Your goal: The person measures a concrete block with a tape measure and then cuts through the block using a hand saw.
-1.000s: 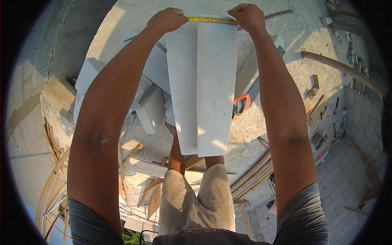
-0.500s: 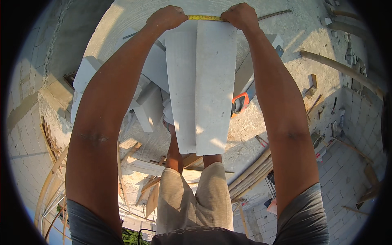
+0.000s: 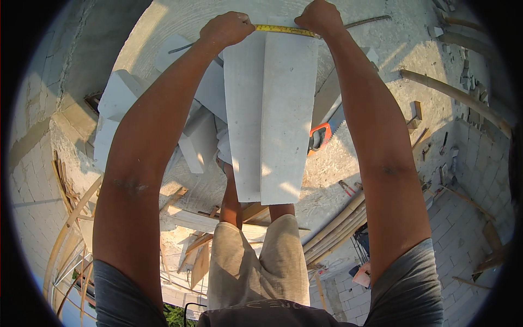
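My left hand (image 3: 233,27) is closed on one end of a yellow tape measure (image 3: 280,29), stretched across the top of two long white blocks lying side by side, a left one (image 3: 242,120) and a right one (image 3: 286,120). My right hand (image 3: 317,19) is closed at the tape's other end, at the top right corner of the right block, its fingertips partly hidden. A saw (image 3: 320,136) with an orange and black handle lies just right of the blocks, below my right hand, its blade partly behind my forearm.
More white blocks (image 3: 117,92) are piled on the left. A thin bar (image 3: 370,19) and a bamboo pole (image 3: 436,84) lie at upper right on the rough concrete surface (image 3: 408,49). Timber (image 3: 65,191) and bamboo poles (image 3: 338,229) lie lower down, beside block walls (image 3: 452,240).
My right hand has shifted slightly up and left, while my left hand has moved a little right and dipped since half a second ago. The tape now tilts down toward the right.
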### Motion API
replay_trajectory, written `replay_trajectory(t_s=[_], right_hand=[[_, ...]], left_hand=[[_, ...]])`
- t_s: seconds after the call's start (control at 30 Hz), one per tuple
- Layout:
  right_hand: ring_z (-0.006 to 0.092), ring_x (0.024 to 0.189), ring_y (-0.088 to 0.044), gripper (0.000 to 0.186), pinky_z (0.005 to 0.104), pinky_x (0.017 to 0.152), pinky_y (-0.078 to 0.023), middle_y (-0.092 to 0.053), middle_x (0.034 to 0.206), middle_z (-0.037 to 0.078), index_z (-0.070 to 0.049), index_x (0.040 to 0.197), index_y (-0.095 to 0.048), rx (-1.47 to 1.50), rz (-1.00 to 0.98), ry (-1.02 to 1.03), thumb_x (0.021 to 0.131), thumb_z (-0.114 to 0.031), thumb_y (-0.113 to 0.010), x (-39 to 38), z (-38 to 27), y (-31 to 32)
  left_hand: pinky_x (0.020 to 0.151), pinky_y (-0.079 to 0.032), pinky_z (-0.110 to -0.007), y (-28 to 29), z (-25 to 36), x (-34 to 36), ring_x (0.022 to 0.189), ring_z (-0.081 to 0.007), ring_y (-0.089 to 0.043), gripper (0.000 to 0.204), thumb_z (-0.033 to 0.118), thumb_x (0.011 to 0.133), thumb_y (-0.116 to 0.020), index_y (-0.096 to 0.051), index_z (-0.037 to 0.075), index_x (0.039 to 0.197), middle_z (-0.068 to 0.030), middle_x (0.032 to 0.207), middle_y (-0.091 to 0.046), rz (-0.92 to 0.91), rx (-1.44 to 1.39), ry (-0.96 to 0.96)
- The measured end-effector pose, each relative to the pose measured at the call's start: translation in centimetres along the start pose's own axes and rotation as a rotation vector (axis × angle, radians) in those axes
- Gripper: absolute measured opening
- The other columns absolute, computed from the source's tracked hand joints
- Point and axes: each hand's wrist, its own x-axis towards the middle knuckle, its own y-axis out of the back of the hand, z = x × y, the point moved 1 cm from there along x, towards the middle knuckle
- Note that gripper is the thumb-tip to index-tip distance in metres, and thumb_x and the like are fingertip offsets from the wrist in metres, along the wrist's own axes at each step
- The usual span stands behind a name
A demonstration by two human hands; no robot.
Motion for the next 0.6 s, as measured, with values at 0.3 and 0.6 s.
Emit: replay_trajectory(t_s=[0.3, 0.6], right_hand=[[0.0322, 0.081, -0.074, 0.025, 0.0414, 0.078, -0.059, -0.077, 0.084, 0.013, -0.007, 0.090, -0.080, 0.263, 0.259, -0.010, 0.086, -0.031, -0.074, -5.7, 1.3, -1.3], [0.0176, 0.085, -0.072, 0.023, 0.0309, 0.080, -0.056, -0.077, 0.094, 0.011, -0.002, 0.109, -0.078, 1.012, 0.547, -0.467, 0.097, -0.021, -0.073, -27.6, 4.7, -10.8]], left_hand=[[0.073, -0.053, -0.038, 0.1, 1.4, -5.6, 0.075, -0.0229, -0.068, 0.035, 0.043, 0.092, -0.060, -0.076, 0.016, 0.108, -0.0086, 0.094, -0.073, -0.071, -0.147, 0.070], [0.072, -0.055, -0.041, -5.5, 2.4, -17.2, 0.082, -0.0279, -0.071, 0.030, 0.042, 0.093, -0.065, -0.078, 0.018, 0.104, -0.0105, 0.093, -0.073, -0.155, -0.337, 0.094]])
